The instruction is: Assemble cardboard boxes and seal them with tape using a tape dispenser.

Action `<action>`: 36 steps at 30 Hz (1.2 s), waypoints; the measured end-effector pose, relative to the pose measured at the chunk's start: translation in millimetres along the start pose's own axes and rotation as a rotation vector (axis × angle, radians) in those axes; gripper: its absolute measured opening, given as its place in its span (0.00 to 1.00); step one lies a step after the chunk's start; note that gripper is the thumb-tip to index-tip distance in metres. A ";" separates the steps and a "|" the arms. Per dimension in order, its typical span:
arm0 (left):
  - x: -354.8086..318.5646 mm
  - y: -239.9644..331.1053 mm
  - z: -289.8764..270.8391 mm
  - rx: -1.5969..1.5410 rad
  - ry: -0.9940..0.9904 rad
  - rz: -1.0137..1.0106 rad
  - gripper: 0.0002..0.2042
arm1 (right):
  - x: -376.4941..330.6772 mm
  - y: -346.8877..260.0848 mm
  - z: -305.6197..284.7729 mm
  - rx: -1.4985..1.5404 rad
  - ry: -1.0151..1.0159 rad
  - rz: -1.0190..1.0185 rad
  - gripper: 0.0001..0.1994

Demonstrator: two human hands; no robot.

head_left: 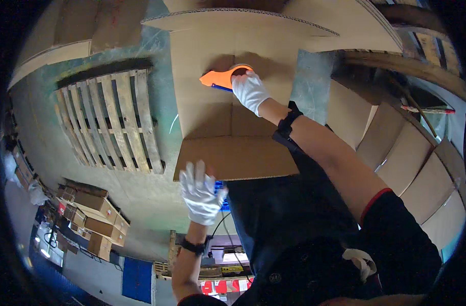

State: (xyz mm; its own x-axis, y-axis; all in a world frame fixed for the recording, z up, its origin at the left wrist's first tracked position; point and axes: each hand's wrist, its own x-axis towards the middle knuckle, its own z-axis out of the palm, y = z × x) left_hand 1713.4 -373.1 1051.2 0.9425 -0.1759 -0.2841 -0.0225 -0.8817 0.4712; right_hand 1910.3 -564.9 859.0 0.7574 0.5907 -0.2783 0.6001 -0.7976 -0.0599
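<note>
A large brown cardboard box (200, 115) lies in front of me, a seam running down its middle. Over that seam, my right hand (249, 93) in a white glove is closed around an orange tape dispenser (216, 78) with a blue part along its lower edge. My gloved left hand (200, 196) is by the left end of the box's near flap (238, 157), its fingers stretched and spread, holding nothing. Whether its fingertips touch the flap I cannot tell. At the far end another flap (228, 18) stands up with its corrugated edge showing.
A wooden pallet (110, 122) lies on the floor to the left. Further off at lower left are several stacked cartons (98, 214). Large cardboard boxes (396, 148) stand in a row at the right, and more wooden pallet boards (411, 66) are beyond them.
</note>
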 end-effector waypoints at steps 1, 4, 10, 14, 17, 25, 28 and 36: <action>-18.7 0.4 6.6 0.139 -0.093 0.071 0.32 | 4.0 -3.8 -2.5 0.005 0.002 -0.009 0.05; 18.9 -18.9 36.5 0.247 0.159 0.184 0.41 | 10.5 3.5 -21.7 0.045 -0.179 0.013 0.11; 203.5 -23.1 40.0 0.470 -0.263 -0.466 0.51 | 34.5 73.5 -200.5 0.260 0.376 -0.242 0.28; 206.5 -0.9 100.0 0.202 -0.198 -1.010 0.59 | 64.4 145.1 -264.5 0.536 0.281 0.161 0.25; 179.3 -18.8 117.6 0.234 -0.165 -1.061 0.62 | 48.4 108.5 -149.0 0.601 0.375 0.179 0.26; 169.2 -11.9 118.9 0.148 0.234 -0.772 0.61 | -11.1 49.7 -70.2 1.015 0.288 0.278 0.24; 193.8 -10.7 106.0 0.303 0.182 -0.107 0.49 | -8.0 62.0 -33.6 0.733 0.314 0.160 0.20; 199.4 -52.4 140.1 0.220 0.129 -0.080 0.43 | -16.5 71.8 -107.4 1.505 -0.580 0.320 0.31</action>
State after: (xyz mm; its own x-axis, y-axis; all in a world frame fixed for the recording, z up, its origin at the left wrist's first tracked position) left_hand 1855.8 -423.3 853.0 0.9786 -0.0572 -0.1979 -0.0051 -0.9671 0.2544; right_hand 1968.6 -618.9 962.3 0.3943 0.5431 -0.7413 -0.5897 -0.4692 -0.6574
